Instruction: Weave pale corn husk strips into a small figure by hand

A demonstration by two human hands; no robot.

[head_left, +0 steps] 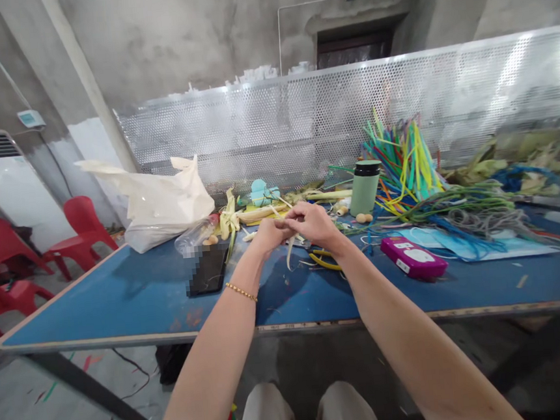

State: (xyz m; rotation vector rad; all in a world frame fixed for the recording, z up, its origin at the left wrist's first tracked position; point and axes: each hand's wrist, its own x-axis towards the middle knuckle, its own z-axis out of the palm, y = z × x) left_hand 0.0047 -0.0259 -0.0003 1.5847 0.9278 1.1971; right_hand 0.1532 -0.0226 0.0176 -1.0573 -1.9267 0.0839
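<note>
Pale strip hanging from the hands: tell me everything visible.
The pale strip is narrow, thin and off-white, seemingly plant fibre or husk. The left hand and right hand pinch it where their fingers meet, over the blue table. Its lower part hangs in a slight curve; fingers hide some of it. Whether its tip touches the table is unclear.

At the centre of the frame there are two hands (313, 223); left of centre, one white bag (164, 204) and one phone (211, 269); right of centre, one tumbler (365, 189) and one purple pack (414, 257); far left, three red chairs (81, 217).
</note>
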